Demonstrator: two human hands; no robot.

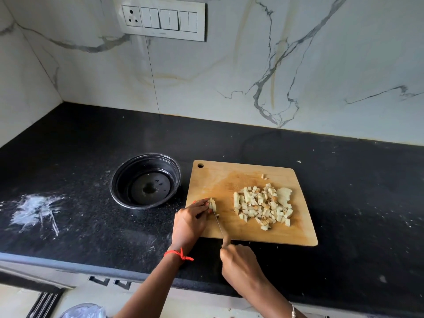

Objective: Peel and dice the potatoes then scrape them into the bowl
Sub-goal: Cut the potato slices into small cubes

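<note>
We see the left hand (pixel 190 222) at the near left corner of the wooden cutting board (pixel 220 177), its fingers (pixel 202 206) curled together and pinching a small potato piece (pixel 212 204) against the wood; the right hand (pixel 238 260) sits just off the board's near edge, its fingers clamped on the handle of a knife (pixel 219 223); the thin blade runs away from us and its tip meets the board right beside the held piece. A pile of diced potato (pixel 263 205) lies on the right half of the board, with one stray cube (pixel 264 176) apart from it toward the far edge; the cubes are pale with some brown flecks. The black bowl (pixel 121 177) stands on the dark bench (pixel 91 134) just left of the board; we see a little liquid on its bottom and no potato in it. A red thread (pixel 180 254) is tied round the left wrist; a white smear (pixel 36 210) marks the bench far to the left; a switch panel (pixel 160 18) hangs on the marble wall (pixel 321 65) behind.
</note>
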